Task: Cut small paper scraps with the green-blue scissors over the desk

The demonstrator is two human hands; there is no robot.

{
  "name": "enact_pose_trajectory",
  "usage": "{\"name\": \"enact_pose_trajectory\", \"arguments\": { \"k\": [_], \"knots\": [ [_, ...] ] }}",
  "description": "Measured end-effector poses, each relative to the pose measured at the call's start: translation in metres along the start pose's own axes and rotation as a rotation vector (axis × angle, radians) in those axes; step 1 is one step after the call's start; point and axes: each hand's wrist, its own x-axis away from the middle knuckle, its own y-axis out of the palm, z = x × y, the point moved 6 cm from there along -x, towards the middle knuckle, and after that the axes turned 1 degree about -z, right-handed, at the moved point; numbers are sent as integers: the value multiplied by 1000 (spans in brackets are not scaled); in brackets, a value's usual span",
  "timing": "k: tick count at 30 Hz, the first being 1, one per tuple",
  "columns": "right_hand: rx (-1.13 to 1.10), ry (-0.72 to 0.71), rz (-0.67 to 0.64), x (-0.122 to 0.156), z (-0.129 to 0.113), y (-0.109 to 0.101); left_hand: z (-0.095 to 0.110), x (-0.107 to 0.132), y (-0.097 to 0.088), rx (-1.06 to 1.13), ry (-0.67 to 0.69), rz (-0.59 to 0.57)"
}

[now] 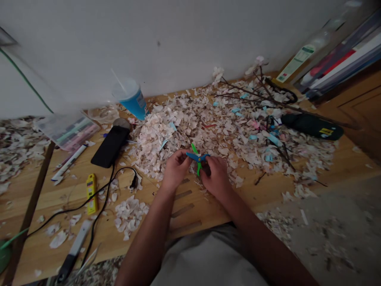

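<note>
My right hand (214, 173) grips a small pair of green and blue scissors (196, 157) with its blades spread. My left hand (176, 167) is closed in a pinch at the blue blade tip; whatever it holds is too small to make out. Both hands hover over a wooden desk (193, 206), at the near edge of a wide heap of pale paper petals (208, 127). Dark bare twigs (253, 91) with a few petals attached lie across the heap at the back right.
A blue cup with a straw (132, 99) stands by the wall. A black phone (110, 145) with its cable, a yellow glue stick (91, 192), a white pen (69, 163) and a utility knife (74, 250) lie left. A black case (312, 126) rests right.
</note>
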Motion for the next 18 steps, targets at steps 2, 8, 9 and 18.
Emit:
{"name": "enact_pose_trajectory", "arguments": {
  "k": [2,8,9,18],
  "knots": [
    [7,-5,-6,0,0,0,2,-1,-1,-26,4,-16],
    [14,2,-24,0,-1,2,5,-2,-1,-69,11,-75],
    [15,2,-28,0,-1,2,5,-2,-2,-82,16,-80],
    [5,-4,2,0,-2,-1,-11,3,6,271,-138,-81]
  ]
}}
